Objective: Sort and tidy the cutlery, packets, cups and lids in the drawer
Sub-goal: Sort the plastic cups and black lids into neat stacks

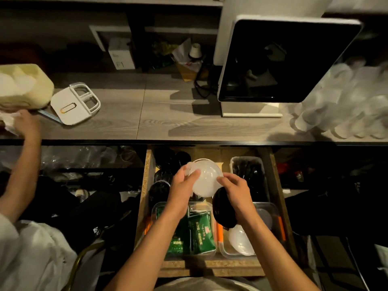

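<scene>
Clear cups (344, 101) stacked at the bench's right end dissolve into blur and run off the frame edge. A black lid (223, 208) sits partly hidden behind the right hand (237, 192). Dark cutlery in the far tray (247, 175) is too dim to tell apart.

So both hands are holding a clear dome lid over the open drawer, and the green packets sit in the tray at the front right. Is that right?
Not quite. The head view shows the left hand and right hand holding the clear dome lid over the drawer, but the green packets sit in the front left tray, not the right.
</scene>
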`<state>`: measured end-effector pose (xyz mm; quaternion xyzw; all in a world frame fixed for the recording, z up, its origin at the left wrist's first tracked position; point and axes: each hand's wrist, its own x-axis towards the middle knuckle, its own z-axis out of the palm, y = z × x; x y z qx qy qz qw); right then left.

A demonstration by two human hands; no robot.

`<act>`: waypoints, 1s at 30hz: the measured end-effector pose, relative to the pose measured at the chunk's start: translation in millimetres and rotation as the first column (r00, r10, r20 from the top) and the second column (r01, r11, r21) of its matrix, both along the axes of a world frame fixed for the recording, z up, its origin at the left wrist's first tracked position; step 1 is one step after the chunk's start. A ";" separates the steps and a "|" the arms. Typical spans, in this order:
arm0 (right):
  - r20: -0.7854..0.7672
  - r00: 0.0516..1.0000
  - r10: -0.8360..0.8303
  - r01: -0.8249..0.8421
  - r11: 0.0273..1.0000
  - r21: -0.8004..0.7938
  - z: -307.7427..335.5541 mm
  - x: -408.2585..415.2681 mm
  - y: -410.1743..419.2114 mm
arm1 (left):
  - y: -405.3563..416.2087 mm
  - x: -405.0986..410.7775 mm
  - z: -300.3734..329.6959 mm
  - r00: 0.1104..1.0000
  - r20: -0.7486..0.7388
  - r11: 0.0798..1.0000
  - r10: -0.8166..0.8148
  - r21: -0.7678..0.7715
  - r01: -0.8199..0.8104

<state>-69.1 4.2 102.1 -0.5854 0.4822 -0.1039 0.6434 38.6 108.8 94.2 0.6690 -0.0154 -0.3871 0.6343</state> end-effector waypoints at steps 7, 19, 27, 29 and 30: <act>0.012 0.989 0.146 -0.145 0.987 -0.065 47.0 2.7 -14.0 | -11.4 5.3 46.0 0.999 0.040 0.997 -0.031 -0.074 0.034; 0.028 0.928 0.371 -0.360 0.914 -0.186 96.9 -8.2 -38.3 | -5.0 6.7 91.2 0.984 0.076 0.976 -0.162 -0.133 0.171; -0.079 0.922 0.380 -0.382 0.853 -0.355 104.2 -15.4 -27.0 | 1.4 -6.8 88.9 0.995 -0.001 0.994 -0.097 -0.060 0.097; -0.068 0.913 0.403 -0.394 0.823 -0.409 108.5 -15.2 -29.7 | 3.2 -6.6 92.1 0.992 0.016 0.987 -0.123 -0.102 0.124; -0.059 0.904 0.423 -0.411 0.823 -0.391 110.2 -14.8 -29.8 | 3.7 -6.6 95.0 0.989 0.032 0.982 -0.144 -0.121 0.147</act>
